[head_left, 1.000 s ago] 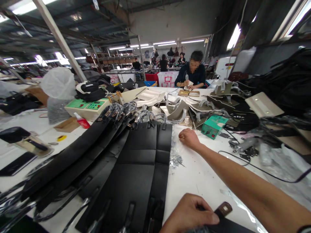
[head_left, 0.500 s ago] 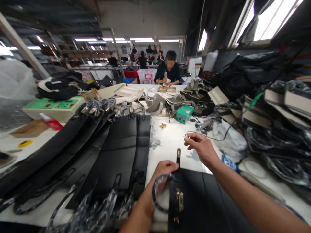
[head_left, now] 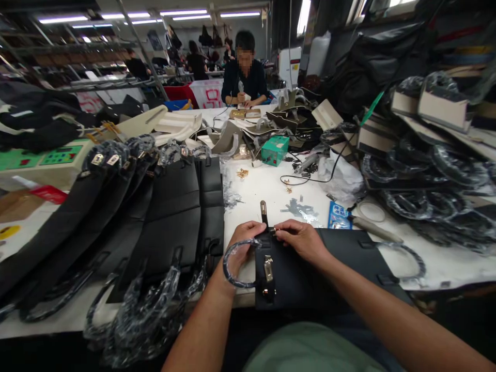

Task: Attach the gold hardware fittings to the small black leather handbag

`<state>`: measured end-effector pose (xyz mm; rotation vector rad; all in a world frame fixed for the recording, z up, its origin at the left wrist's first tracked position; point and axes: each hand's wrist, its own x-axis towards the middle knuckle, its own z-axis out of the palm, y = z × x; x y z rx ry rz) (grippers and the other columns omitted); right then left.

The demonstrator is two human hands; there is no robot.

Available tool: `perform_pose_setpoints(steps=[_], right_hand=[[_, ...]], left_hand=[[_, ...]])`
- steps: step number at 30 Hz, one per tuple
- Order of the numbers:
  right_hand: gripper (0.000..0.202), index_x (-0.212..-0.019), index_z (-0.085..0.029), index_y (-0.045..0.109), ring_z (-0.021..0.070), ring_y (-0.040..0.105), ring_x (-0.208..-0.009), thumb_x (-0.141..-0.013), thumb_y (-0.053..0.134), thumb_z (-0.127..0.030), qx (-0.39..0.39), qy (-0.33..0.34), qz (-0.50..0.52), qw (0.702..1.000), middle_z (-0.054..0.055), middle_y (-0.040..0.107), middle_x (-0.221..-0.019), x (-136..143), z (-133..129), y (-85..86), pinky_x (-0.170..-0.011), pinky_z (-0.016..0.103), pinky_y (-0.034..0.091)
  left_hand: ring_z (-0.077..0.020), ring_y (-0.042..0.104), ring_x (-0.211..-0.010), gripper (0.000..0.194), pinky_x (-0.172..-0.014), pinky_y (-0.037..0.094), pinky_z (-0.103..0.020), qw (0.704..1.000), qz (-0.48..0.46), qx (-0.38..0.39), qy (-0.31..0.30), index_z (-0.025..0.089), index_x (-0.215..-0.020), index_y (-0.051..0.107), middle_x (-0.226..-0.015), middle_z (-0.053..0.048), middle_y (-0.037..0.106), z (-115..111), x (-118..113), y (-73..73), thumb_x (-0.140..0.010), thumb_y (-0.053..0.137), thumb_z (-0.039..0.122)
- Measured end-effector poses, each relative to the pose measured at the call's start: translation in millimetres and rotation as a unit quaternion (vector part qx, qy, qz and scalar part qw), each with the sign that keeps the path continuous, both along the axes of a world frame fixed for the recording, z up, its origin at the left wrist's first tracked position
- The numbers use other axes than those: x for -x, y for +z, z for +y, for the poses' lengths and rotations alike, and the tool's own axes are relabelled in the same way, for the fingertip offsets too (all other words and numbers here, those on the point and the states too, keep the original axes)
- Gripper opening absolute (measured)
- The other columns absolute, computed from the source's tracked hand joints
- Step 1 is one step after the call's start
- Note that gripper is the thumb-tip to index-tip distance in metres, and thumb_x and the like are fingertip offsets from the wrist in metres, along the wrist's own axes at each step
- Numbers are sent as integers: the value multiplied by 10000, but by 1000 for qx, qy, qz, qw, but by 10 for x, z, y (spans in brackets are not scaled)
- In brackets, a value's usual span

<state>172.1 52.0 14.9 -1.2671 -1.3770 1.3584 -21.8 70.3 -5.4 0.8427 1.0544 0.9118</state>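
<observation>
A black bag panel (head_left: 294,279) lies flat before me, with a plastic-wrapped handle (head_left: 416,258) at its right end and another looping at its left. My left hand (head_left: 245,238) grips the panel's upper left edge, thumb beside a short strap tipped with a gold metal plate (head_left: 264,208). In a pinch at that same edge, my right hand (head_left: 304,242) holds a small gold metal fitting (head_left: 273,231), close to the left thumb. A gold clasp (head_left: 268,268) is mounted lower on the panel. The fingertips partly hide the fitting.
Stacked black bag panels (head_left: 170,206) with wrapped handles fill the left. Flat metal plates (head_left: 300,209), gold pieces (head_left: 242,173) and a green box (head_left: 275,151) lie beyond my hands. A tool with a grey handle (head_left: 377,229) rests to the right. Across the table sits a person (head_left: 245,77).
My right hand has come down and left to the panel's edge, bringing the small fitting beside my left thumb. My left hand keeps its hold. The view has tilted down and shifted right.
</observation>
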Motion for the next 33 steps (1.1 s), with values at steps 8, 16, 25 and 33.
perform_pose_setpoints(steps=[8, 16, 25, 33], right_hand=[[237, -936, -208, 769, 140, 617, -661, -829, 699, -407, -64, 39, -42, 996, 29, 660, -845, -14, 85, -43, -526, 236, 525], [135, -982, -261, 767, 170, 660, -831, -916, 650, -264, -239, 84, -148, 956, 25, 716, -880, 26, 131, -27, -783, 300, 532], [185, -1052, -273, 750, 168, 664, -861, -947, 606, -224, -283, 156, -197, 926, 28, 713, -918, 8, 177, -113, -801, 285, 520], [179, -1030, -269, 757, 165, 661, -867, -932, 618, -215, -267, 132, -214, 930, 32, 699, -941, -22, 191, -155, -800, 265, 512]], left_hand=[[-118, 549, -542, 348, -550, 395, -255, 1000, -15, 14, -12, 125, -783, 700, -646, -25, 632, 42, 4, -13, -688, 802, 444], [-95, 508, -557, 312, -558, 370, -242, 1000, -10, 16, -7, 129, -730, 692, -643, -14, 608, 93, 0, -67, -681, 808, 415], [-99, 518, -543, 272, -559, 365, -246, 1000, -1, 19, -13, 126, -682, 705, -604, -13, 623, 98, -35, -17, -647, 832, 365], [-191, 660, -727, 574, -712, 463, -306, 994, -60, 44, -77, 141, -1162, 676, -864, -85, 729, 145, 106, -112, -618, 827, 247]])
